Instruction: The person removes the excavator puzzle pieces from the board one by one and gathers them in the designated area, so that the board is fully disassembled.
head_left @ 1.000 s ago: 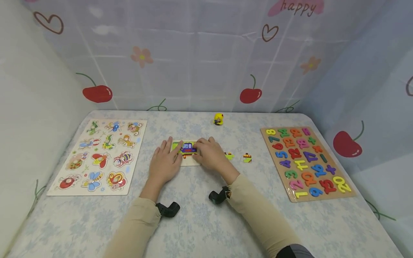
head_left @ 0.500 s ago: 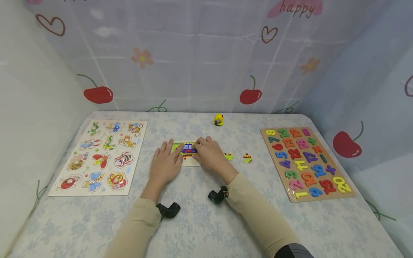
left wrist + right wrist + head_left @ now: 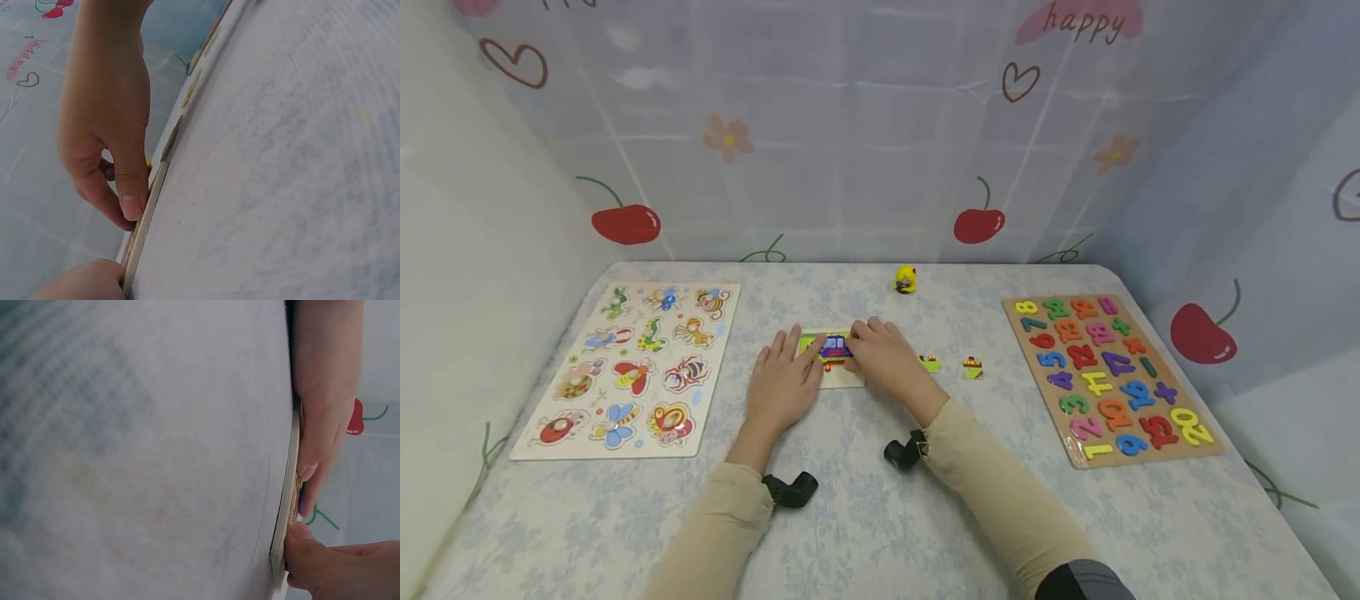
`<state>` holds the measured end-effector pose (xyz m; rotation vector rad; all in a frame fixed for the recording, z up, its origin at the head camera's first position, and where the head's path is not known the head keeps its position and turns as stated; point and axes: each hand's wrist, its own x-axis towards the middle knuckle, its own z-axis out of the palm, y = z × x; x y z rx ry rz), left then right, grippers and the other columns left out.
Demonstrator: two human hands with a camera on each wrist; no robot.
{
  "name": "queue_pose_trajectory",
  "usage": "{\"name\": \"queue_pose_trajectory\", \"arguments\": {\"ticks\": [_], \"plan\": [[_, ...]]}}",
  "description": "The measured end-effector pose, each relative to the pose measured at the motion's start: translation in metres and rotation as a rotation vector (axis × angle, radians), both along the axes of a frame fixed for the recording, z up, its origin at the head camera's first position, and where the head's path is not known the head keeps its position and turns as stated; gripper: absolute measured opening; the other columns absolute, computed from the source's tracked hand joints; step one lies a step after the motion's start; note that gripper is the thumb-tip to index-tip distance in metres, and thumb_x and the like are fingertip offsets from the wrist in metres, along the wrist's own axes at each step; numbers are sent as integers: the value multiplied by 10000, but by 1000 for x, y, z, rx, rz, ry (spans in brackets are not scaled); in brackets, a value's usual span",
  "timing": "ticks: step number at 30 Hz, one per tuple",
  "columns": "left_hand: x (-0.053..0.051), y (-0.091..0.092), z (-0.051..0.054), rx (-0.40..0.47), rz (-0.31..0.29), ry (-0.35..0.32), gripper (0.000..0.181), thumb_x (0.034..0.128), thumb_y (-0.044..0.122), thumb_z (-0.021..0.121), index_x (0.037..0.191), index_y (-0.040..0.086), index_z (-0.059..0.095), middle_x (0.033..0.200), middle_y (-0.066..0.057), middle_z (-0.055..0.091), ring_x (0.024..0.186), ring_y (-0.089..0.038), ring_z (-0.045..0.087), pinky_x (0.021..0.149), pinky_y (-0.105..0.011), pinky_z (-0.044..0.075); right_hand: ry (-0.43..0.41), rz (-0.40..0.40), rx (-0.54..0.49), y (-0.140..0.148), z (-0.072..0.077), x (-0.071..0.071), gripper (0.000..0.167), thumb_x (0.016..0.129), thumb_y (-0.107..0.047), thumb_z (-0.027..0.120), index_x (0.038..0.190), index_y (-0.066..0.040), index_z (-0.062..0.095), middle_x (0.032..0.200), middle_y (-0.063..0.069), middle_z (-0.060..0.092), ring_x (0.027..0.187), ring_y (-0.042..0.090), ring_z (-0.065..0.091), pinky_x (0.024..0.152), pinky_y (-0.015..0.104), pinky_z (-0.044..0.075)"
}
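Observation:
A small wooden jigsaw board (image 3: pixel 842 382) with a blue-and-purple vehicle picture lies flat on the table between my hands. My left hand (image 3: pixel 781 385) rests on its left side, fingers extended, thumb lying toward the picture. With thumb and fingertips brought together, my right hand (image 3: pixel 889 364) holds a puzzle piece at the board's right side; the piece is mostly hidden under the fingers. In the left wrist view the right thumb (image 3: pixel 131 194) and a finger come down close together at the board's edge (image 3: pixel 145 222). Two loose puzzle pieces, one green (image 3: pixel 930 364) and one green-and-red (image 3: pixel 973 367), lie farther right.
An insect picture board (image 3: pixel 625 375) lies at the left. A number board (image 3: pixel 1060 433) with raised colourful numerals lies at the right. Behind the hands stands a small yellow figure (image 3: pixel 906 281). A printed curtain (image 3: pixel 865 167) hangs beyond the table's far edge.
Both hands stay at the jigsaw board, and the right fingers have shifted very slightly. The whole head view has drifted a little; the loose pieces stay where they lay.

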<state>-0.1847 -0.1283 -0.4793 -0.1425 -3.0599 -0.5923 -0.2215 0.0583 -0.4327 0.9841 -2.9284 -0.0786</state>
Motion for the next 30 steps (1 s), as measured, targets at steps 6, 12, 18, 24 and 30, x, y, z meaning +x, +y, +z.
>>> {"name": "queue_pose_trajectory", "arguments": {"ticks": [6, 12, 18, 24, 30], "plan": [[2, 0, -1, 1, -4, 16, 518, 1053, 465, 286, 1555, 346, 325, 1679, -60, 146, 1556, -331, 94, 1258, -549, 107, 36, 26, 66, 0, 4, 2, 399, 993, -402, 582, 1249, -111, 675, 1228, 14, 589, 1031, 202, 503, 824, 326, 428], [1, 0, -1, 5, -3, 25, 519, 1053, 465, 280, 1554, 343, 331, 1679, -62, 145, 1556, -333, 90, 1260, -545, 101, 99, 44, 134, -3, 6, 3, 371, 1002, -376, 581, 1241, -111, 682, 1201, 10, 598, 1019, 197, 511, 826, 330, 441], [1, -1, -2, 0, -5, 20, 521, 1054, 469, 276, 1558, 344, 322, 1681, -60, 138, 1557, -331, 86, 1258, -546, 107, 88, 40, 163, -4, 5, 2, 369, 1020, -359, 550, 1274, -118, 667, 1241, 6, 592, 1027, 194, 510, 840, 334, 441], [1, 0, 0, 4, -6, 22, 520, 1055, 467, 274, 1558, 343, 319, 1681, -61, 141, 1557, -330, 87, 1259, -545, 108, 100, 59, 211, -3, 5, 2, 319, 1048, -222, 505, 1320, -121, 639, 1275, 2, 581, 1053, 186, 526, 860, 332, 455], [1, 0, -1, -9, -7, 23, 521, 1054, 465, 275, 1560, 344, 316, 1679, -66, 148, 1555, -336, 97, 1255, -553, 115, 143, 86, 306, -7, 6, 5, 324, 1032, -169, 532, 1335, -107, 628, 1319, 15, 572, 1112, 177, 551, 952, 334, 490]]}}
